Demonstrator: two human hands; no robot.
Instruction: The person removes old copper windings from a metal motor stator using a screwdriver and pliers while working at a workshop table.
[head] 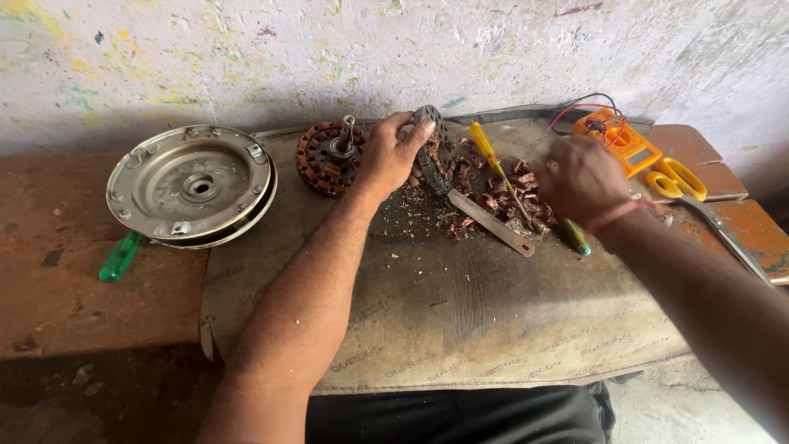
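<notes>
The left hand [393, 156] clamps a dark, toothed stator ring [431, 148], stood on edge near the surface's [460, 321] far edge, beside scraps of copper winding [501, 193]. The right hand [583, 179] hovers blurred over a yellow-handled screwdriver [493, 164]; I cannot tell its grip. The near edge lies open.

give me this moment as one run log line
left hand: holds stator ring upright | right hand: blurred, over copper wire scraps | nearby: yellow screwdriver, metal file
</notes>
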